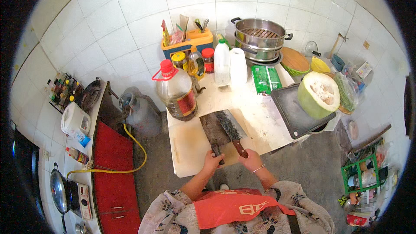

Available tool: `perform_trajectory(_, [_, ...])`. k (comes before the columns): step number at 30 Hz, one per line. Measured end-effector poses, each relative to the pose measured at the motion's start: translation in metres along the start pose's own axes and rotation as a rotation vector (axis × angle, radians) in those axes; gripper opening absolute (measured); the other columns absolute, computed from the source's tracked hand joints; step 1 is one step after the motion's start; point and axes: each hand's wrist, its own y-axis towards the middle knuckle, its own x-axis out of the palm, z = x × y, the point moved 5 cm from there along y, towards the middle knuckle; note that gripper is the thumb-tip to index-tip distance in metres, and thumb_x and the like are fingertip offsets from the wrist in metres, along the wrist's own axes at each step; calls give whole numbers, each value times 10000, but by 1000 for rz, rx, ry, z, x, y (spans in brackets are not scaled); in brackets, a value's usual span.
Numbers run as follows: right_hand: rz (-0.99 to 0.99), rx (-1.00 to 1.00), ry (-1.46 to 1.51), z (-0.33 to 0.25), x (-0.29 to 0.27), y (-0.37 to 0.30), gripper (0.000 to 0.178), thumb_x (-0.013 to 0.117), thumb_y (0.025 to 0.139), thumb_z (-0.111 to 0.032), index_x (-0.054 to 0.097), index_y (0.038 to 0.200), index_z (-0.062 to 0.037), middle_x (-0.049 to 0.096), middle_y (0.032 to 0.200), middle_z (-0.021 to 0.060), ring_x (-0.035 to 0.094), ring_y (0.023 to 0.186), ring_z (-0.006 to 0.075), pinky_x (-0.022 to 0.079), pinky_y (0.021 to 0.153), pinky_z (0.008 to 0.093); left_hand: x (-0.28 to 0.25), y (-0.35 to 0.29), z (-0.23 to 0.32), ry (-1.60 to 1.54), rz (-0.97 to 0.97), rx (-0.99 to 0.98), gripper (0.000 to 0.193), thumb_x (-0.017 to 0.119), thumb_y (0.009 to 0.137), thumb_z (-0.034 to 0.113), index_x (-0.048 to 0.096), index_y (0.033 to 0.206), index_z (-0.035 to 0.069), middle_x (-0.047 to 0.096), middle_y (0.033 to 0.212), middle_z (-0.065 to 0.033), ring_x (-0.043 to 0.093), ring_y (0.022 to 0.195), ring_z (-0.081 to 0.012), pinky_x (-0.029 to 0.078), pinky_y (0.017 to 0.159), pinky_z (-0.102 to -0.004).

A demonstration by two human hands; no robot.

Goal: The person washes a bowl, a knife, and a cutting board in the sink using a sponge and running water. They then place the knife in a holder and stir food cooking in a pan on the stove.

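Note:
My left hand (211, 161) is closed around the dark handle of a wide, dull-bladed cleaver (211, 129). In my right hand (251, 161) is the brown wooden handle of a second cleaver (231, 125), whose blade is dark and dimpled. The two blades lie side by side, the right one partly overlapping the left; whether they touch is unclear. Beneath them is a pale cutting board (185, 147) at the front of the white table (268, 125). To the right, a cut pale-green melon (307, 103) with its white flesh facing up sits on a black board (288, 112).
A large red-capped jug (171, 91) stands left of the cleavers. Behind are bottles, a white plastic bottle (222, 63), a green packet (266, 79) and a steel steamer (260, 39). At left are a gas cylinder (141, 115), a yellow hose (141, 147) and red cabinets (112, 164).

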Motion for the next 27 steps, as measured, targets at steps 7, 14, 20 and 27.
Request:
perform_trajectory(7, [130, 50, -46, 22, 19, 6, 326, 665, 706, -284, 561, 839, -5, 591, 740, 174, 591, 712, 317, 453, 647, 403, -26, 32, -32, 215, -85, 225, 542, 715, 734, 181, 426, 1116, -71, 583, 742, -108, 509, 459, -157, 407, 375, -304])
perform_trajectory(14, [126, 133, -77, 32, 3, -2, 318, 646, 725, -306, 548, 807, -15, 595, 733, 193, 579, 698, 380, 454, 636, 445, -38, -6, 5, 71, -88, -11, 564, 688, 734, 180, 428, 1178, -51, 604, 852, -108, 548, 601, -150, 423, 454, -284])
perform_trajectory(20, [112, 108, -138, 33, 11, 12, 315, 639, 722, -314, 531, 789, -27, 591, 720, 203, 577, 692, 385, 454, 632, 454, -39, -5, 6, 53, -49, 28, 434, 670, 767, 231, 479, 1069, -15, 584, 751, -82, 514, 525, -134, 384, 410, -267])
perform_trajectory(27, [125, -13, -423, 24, 16, 15, 370, 651, 724, -348, 524, 845, -23, 598, 751, 185, 581, 699, 360, 461, 666, 454, -42, 5, 6, -94, 6, 30, 312, 588, 831, 364, 520, 856, 60, 545, 641, -26, 499, 527, -112, 358, 424, -264])
